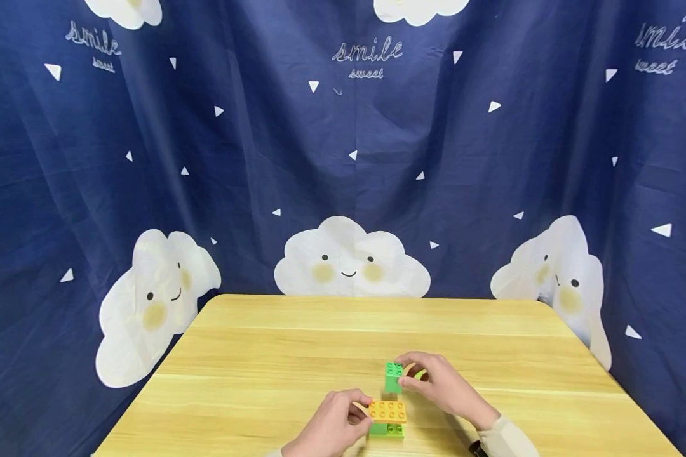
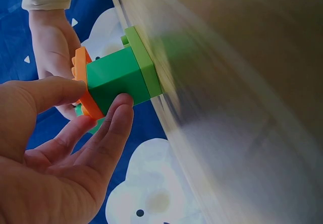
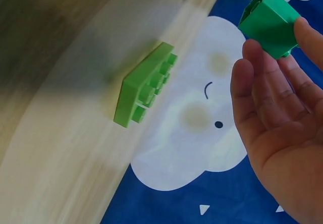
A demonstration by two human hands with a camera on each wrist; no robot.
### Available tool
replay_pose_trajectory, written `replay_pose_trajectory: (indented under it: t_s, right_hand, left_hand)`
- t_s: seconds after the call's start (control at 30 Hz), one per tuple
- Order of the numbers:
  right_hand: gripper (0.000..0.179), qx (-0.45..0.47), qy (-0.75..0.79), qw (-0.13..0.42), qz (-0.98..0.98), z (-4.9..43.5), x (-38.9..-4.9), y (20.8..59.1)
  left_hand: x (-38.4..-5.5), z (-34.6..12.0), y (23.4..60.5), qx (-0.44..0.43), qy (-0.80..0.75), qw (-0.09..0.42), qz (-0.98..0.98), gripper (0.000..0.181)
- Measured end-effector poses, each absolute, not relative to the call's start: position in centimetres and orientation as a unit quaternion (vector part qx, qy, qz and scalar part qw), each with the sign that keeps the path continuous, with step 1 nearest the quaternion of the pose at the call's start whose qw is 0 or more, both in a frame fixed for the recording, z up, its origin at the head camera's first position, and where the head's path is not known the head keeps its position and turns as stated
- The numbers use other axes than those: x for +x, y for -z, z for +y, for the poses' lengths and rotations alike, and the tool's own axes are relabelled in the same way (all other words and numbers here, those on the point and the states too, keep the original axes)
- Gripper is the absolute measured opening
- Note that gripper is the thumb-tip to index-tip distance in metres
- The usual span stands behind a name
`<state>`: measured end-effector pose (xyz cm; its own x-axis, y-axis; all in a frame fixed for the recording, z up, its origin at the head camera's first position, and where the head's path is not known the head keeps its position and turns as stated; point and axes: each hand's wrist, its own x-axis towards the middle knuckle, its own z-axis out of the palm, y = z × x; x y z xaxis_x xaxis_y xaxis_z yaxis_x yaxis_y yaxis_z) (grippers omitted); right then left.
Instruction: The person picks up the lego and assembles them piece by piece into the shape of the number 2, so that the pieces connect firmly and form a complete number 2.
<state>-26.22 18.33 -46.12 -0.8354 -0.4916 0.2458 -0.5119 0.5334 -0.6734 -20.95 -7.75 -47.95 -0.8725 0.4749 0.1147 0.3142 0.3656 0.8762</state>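
My left hand [image 1: 330, 424] grips the left side of a small stack of toy bricks standing on the table. The stack has an orange studded brick [image 1: 387, 412] on top, a green brick [image 2: 118, 77] under its left part and a light green base brick [image 2: 146, 65] below. Just behind it, my right hand [image 1: 443, 384] pinches another green brick [image 1: 392, 383], studs up, raised above the table. In the right wrist view, thumb and fingertips hold that brick, tilted there. A loose light green brick [image 3: 144, 85] lies on the table by my right hand, mostly hidden behind the fingers in the head view.
The pale wooden table [image 1: 251, 355] has rounded far corners. Beyond its far edge hangs a dark blue curtain [image 1: 251, 158] with white clouds and triangles. A dark band [image 1: 477, 449] shows at my right wrist, beside the light sleeve [image 1: 509, 439].
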Motion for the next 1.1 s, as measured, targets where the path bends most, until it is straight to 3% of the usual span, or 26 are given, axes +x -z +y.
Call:
replay_pose_trajectory:
  t_s: [1.1]
  right_hand:
    - [0.029, 0.329, -0.386, 0.038, -0.861, 19.3, -22.7, 44.5]
  left_hand:
    - [-20.9, -7.7, 47.9, 0.233, -0.508, 0.086, 0.825, 0.021]
